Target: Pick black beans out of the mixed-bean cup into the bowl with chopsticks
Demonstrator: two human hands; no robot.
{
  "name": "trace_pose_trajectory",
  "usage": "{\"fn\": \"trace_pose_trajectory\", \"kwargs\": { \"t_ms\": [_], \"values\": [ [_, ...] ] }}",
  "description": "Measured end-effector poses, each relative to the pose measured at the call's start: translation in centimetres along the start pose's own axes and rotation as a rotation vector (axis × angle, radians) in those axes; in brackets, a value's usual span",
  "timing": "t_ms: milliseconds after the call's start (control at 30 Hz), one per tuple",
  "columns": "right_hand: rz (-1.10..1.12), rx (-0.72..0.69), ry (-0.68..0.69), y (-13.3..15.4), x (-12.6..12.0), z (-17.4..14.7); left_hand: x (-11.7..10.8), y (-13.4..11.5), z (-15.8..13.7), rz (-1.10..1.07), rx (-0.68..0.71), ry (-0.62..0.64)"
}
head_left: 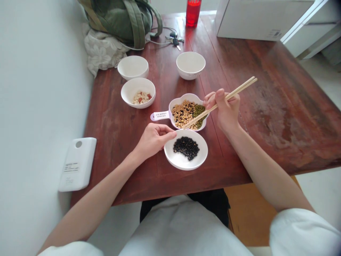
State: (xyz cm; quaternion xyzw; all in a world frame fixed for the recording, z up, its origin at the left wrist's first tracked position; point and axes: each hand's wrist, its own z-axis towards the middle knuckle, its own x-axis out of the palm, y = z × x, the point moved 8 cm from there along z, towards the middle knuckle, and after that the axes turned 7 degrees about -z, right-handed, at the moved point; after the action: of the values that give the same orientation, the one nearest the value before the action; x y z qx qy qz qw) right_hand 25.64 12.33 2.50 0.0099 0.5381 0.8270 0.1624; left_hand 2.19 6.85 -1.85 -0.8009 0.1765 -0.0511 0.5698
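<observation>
My left hand (157, 138) grips the rim of a white bowl (183, 165) that holds black beans (187, 147). In my right hand (226, 108) is a pair of wooden chopsticks (236, 91), slanting down to the left. Their tips lie over the near edge of a flower-shaped dish (189, 96) with a lilac handle, just behind the bowl. Yellow soybeans (182, 113) with some black beans among them fill most of that dish, and green mung beans (199, 111) lie on its right side. Whether the tips pinch a bean is too small to tell.
Behind on the left, a white bowl (128, 96) holds pale nut pieces, with another white bowl (133, 65) behind it. A third bowl (190, 71) stands further right. A green bag (117, 21), keys (175, 41), red bottle (193, 14) and white box (255, 19) line the back.
</observation>
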Motion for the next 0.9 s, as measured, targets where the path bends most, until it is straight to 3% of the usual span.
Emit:
{"fn": "trace_pose_trajectory", "kwargs": {
  "t_ms": [900],
  "values": [
    [-0.092,0.017,-0.030,-0.64,0.03,-0.34,0.24,0.19,0.06,-0.003,0.022,0.036]
  ]
}}
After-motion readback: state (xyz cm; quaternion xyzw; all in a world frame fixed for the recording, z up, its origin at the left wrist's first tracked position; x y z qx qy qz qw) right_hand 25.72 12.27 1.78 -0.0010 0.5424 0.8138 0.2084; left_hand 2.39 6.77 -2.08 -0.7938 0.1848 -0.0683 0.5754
